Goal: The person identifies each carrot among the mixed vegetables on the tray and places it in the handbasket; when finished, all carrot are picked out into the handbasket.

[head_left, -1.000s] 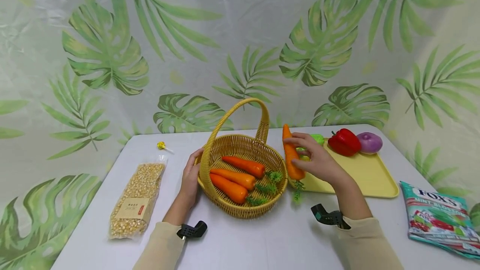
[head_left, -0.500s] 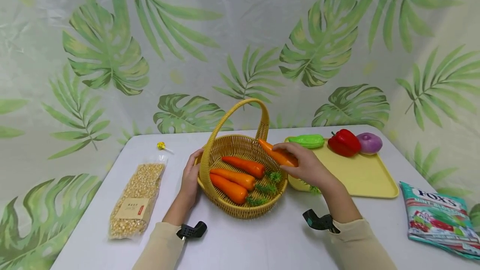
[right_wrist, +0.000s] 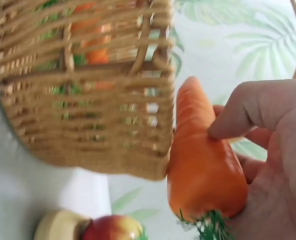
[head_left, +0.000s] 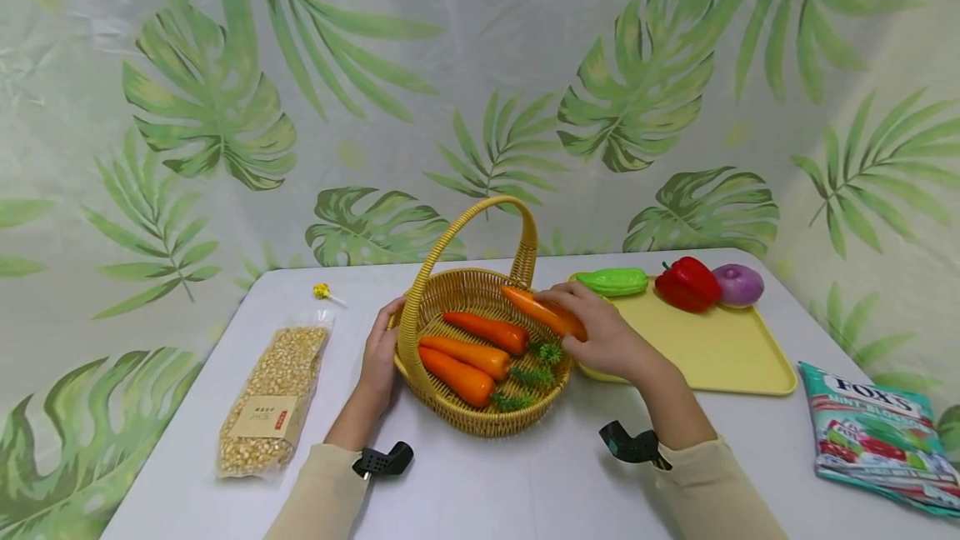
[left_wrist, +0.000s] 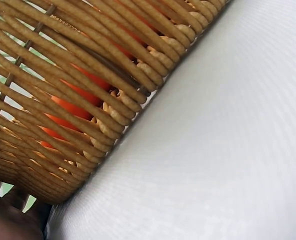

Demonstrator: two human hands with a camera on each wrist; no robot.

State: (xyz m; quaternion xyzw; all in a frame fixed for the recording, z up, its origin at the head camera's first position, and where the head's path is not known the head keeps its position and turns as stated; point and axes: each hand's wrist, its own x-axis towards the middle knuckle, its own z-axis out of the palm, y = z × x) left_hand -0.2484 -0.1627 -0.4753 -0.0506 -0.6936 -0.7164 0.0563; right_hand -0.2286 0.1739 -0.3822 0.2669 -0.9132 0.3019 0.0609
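A yellow wicker basket point(head_left: 487, 422) with a tall arched handle stands mid-table, with three orange carrots point(head_left: 486, 332) lying in it, green tops to the right. My left hand point(head_left: 381, 357) grips its left rim; in the left wrist view the woven wall hides most of that hand. Between thumb and fingers, my right hand point(head_left: 603, 332) holds another carrot point(right_wrist: 203, 165) over the basket's right rim, tip pointing left into the basket. In the right wrist view this carrot is beside the rim, its green top toward the camera's lower edge.
A yellow tray point(head_left: 720, 357) on the right bears a green vegetable point(head_left: 615, 282), a red bell pepper point(head_left: 687, 284) and a purple round vegetable point(head_left: 738, 285). A Fox's candy bag point(head_left: 881, 440) lies far right. On the left are a bag of corn kernels point(head_left: 277, 398) and a yellow lollipop point(head_left: 322, 291).
My right hand has carried the carrot left from above the tray to the basket's right rim, turning it from upright to slanting left. My left hand and the basket have stayed put.
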